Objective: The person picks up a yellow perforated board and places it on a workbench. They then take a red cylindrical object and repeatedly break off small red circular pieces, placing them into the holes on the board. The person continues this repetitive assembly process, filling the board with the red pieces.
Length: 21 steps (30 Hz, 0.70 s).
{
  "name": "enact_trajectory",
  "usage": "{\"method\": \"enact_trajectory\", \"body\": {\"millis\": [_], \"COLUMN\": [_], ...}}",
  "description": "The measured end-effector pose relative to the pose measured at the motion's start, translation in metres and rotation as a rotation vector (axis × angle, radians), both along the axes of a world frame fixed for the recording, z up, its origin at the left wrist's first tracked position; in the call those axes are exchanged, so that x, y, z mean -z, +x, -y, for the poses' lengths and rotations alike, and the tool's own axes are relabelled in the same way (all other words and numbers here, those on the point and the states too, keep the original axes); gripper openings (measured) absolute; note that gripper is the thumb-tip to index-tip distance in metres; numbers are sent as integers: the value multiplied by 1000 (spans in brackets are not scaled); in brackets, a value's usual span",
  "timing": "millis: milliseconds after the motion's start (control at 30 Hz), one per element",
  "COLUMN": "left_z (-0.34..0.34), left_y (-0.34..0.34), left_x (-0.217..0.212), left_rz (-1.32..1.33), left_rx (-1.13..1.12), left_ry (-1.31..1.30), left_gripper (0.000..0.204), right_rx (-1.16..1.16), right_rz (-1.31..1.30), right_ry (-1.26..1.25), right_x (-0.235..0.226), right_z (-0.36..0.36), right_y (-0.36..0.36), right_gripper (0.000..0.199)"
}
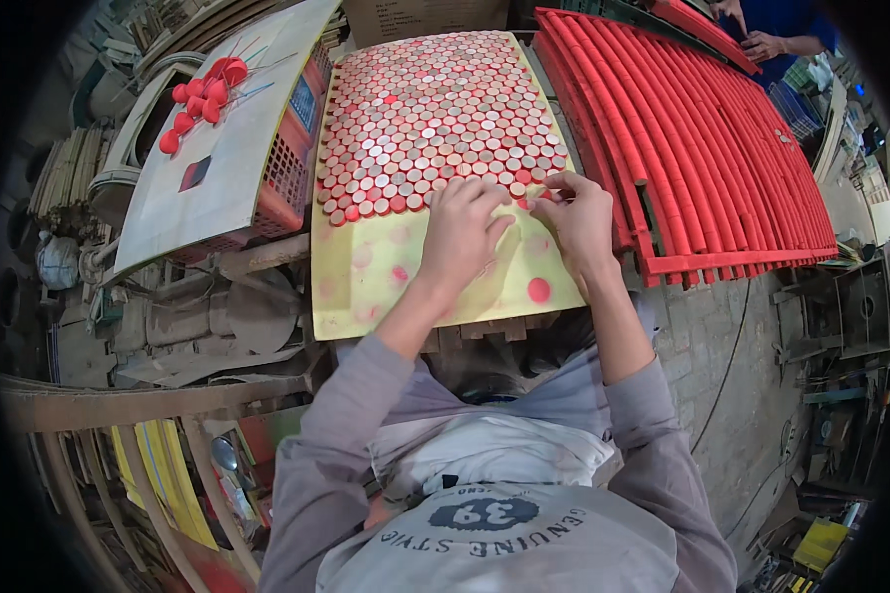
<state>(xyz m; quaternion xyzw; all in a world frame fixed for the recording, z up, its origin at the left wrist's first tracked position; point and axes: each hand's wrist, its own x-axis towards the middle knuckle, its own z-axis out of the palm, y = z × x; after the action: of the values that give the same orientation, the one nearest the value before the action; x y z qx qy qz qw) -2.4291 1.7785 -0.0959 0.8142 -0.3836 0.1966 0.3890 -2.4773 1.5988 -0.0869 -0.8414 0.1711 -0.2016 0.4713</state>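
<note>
Red-rimmed discs (pixel 435 128) pack the yellow board (pixel 366 287) from far edge to both hands. Left hand (pixel 459 232) at nearest rows, thumb spread; right hand (pixel 583 225) curled, nearer board's right edge: cannot tell whether pinching a disc.

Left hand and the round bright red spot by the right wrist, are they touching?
Apart. The head view shows a strip of yellow board between the left hand and the red spot.

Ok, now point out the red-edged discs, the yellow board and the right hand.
Red-edged discs (pixel 435 126): head view, middle of the packed rows.
Yellow board (pixel 342 301): head view, bare near-left part.
Right hand (pixel 583 219): head view, back of the hand.
</note>
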Motion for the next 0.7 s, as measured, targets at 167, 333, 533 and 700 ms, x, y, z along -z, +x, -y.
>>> {"method": "enact_trajectory", "body": {"millis": [167, 333, 533, 700], "left_z": [3, 10, 29, 32], "left_y": [34, 45, 52, 57], "left_x": [7, 13, 23, 21], "left_rz": [29, -16, -12, -57], "left_rx": [-46, -89, -79, -90], "left_ry": [179, 114, 104, 122], "left_gripper": [32, 29, 31, 34], "right_rx": [51, 25, 24, 49], "right_rz": [69, 80, 72, 60], "right_ry": [-59, -235, -288, -168], "right_x": [7, 2, 9, 13], "right_z": [-5, -4, 4, 14], "right_y": [-4, 13, 18, 24], "right_gripper": [33, 31, 26, 25]}}
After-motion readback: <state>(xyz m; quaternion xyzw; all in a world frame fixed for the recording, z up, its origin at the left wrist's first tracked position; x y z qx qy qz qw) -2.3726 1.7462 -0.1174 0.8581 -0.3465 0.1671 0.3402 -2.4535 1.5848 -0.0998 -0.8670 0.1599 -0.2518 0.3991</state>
